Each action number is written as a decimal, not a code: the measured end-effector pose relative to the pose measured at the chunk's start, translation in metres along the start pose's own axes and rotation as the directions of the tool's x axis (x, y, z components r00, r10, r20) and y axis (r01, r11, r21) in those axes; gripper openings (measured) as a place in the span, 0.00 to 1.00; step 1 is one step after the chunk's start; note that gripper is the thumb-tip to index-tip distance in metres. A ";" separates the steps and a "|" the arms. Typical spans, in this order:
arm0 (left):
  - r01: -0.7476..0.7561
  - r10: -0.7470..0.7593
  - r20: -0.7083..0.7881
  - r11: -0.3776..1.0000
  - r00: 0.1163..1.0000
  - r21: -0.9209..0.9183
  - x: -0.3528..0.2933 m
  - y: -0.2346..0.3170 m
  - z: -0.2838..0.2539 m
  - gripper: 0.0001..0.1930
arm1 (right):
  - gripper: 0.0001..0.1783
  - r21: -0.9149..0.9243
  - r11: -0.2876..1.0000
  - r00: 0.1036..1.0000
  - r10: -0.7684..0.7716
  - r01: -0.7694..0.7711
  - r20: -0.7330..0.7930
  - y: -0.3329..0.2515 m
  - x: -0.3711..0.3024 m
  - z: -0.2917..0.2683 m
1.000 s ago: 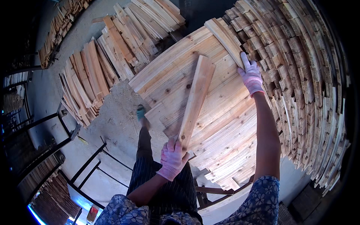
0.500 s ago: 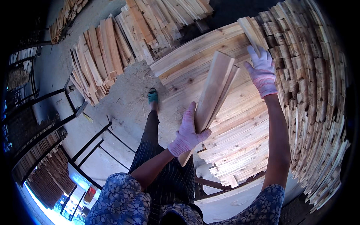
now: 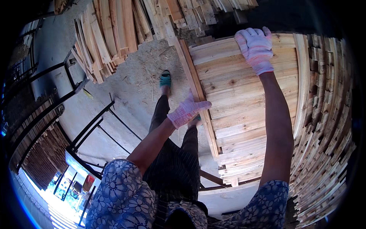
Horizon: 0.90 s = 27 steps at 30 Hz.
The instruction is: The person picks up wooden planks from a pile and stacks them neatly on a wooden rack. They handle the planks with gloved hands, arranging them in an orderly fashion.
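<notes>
A layer of pale planks (image 3: 244,89) lies side by side in front of me. Along its left edge runs a long wooden strip (image 3: 195,78). My left hand (image 3: 188,109), in a white and pink knit glove, grips this strip near its middle, thumb over the top and fingers on the outer side. My right hand (image 3: 254,49), gloved alike, rests on the far edge of the planks, fingers extended toward that edge; the fingertips are partly hidden. A second strip (image 3: 301,72) stands along the right end of the planks, beside the stacked wood.
A tall stack of wood pieces (image 3: 324,126) rises on the right. Loose boards (image 3: 110,30) are piled at the far left. Black metal frames (image 3: 91,133) stand on the left, near my legs. Sawdust and shavings (image 3: 141,72) cover part of the floor.
The pieces in my left hand were held up and tilted; one strip now lies along the planks' left edge, another along the right end. My right hand has moved left to the far edge.
</notes>
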State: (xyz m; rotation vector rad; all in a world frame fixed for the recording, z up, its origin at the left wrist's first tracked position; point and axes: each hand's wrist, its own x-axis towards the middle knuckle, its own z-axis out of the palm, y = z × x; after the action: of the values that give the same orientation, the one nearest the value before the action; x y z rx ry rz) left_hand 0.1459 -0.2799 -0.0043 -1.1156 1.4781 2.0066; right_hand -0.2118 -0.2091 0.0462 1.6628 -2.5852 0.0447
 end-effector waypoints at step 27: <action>0.034 0.009 0.077 0.842 0.997 -0.538 -0.036 0.000 -0.037 0.27 | 0.22 0.139 0.931 0.926 0.354 -0.337 -0.131 -0.038 -0.166 -0.067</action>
State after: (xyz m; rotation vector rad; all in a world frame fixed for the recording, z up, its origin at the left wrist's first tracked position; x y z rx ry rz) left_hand 0.1806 -0.3100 0.0196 -1.2260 0.8699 2.5078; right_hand -0.1061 -0.0704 0.1008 1.1542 -2.7634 0.3319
